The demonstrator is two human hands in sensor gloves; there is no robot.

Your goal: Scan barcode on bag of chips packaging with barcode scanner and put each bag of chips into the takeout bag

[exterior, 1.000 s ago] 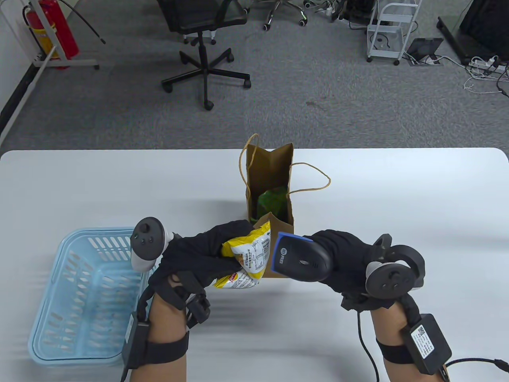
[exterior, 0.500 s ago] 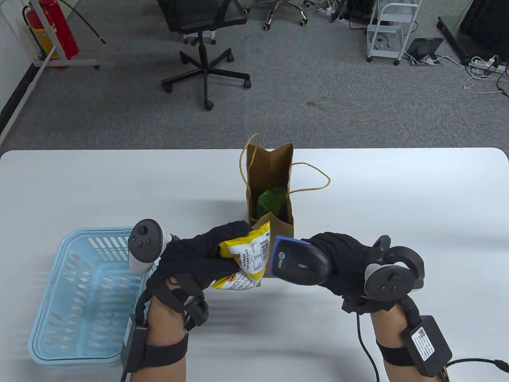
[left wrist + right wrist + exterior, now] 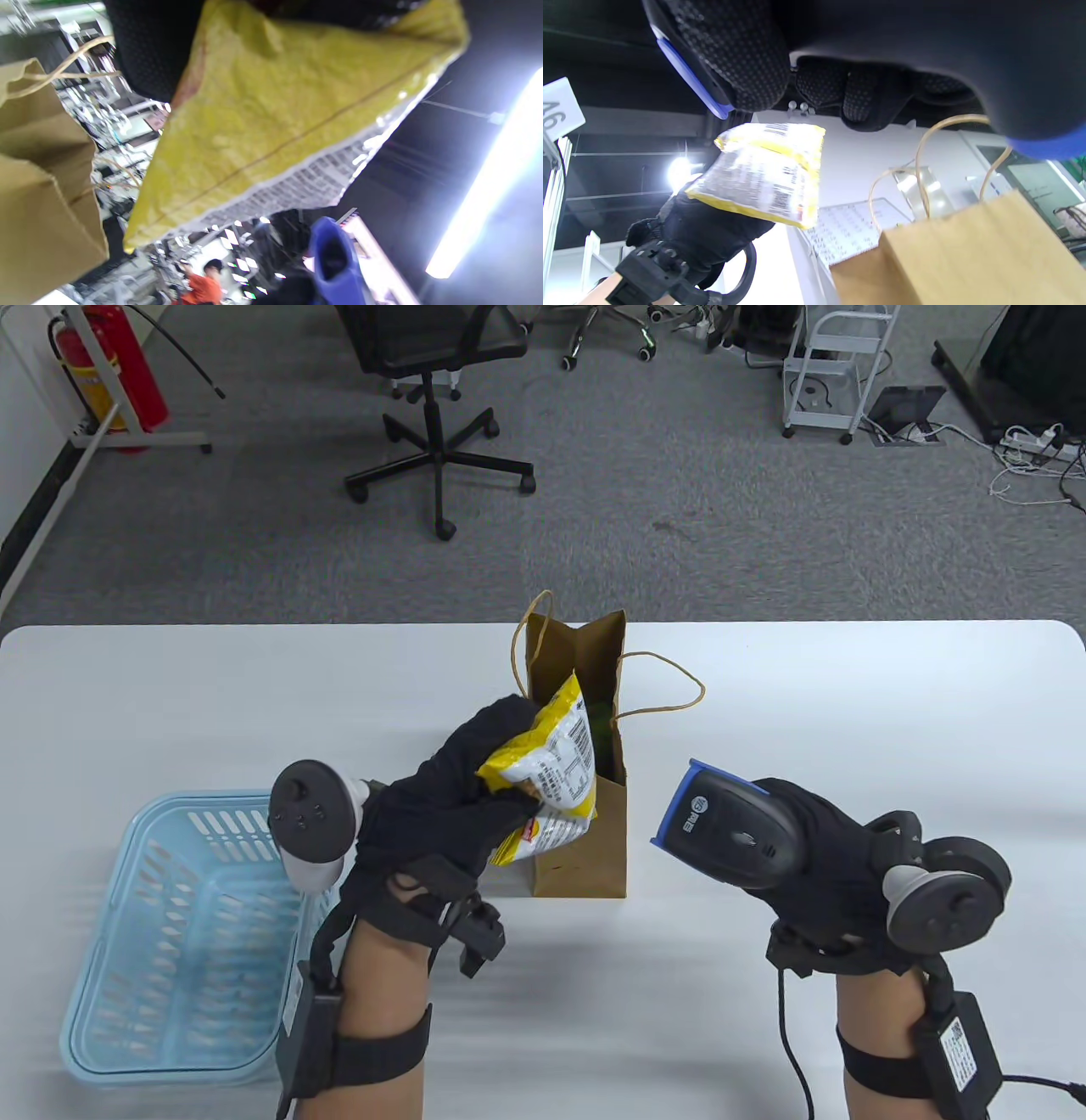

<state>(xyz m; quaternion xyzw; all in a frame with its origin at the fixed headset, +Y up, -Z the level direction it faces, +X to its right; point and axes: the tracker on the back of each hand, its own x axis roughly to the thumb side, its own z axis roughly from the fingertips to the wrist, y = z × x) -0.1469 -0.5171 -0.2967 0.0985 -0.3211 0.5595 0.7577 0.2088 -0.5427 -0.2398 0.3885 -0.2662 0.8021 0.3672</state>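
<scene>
Yellow chip bag [image 3: 547, 768] is held over the open mouth of the brown paper takeout bag [image 3: 585, 848], gripped by the curled fingers of the left hand [image 3: 450, 814]. For a clean drop, the packet is best tilted narrow end first between the paper walls, clear of the twine handles, and released only once inside. The barcode scanner [image 3: 730, 836] is clasped in the right hand [image 3: 814, 865], well apart to the right.

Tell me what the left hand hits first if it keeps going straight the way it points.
Probably the paper bag: the left hand points up-right, holding the chips over the bag's open top. How far above the rim it is is unclear.
</scene>
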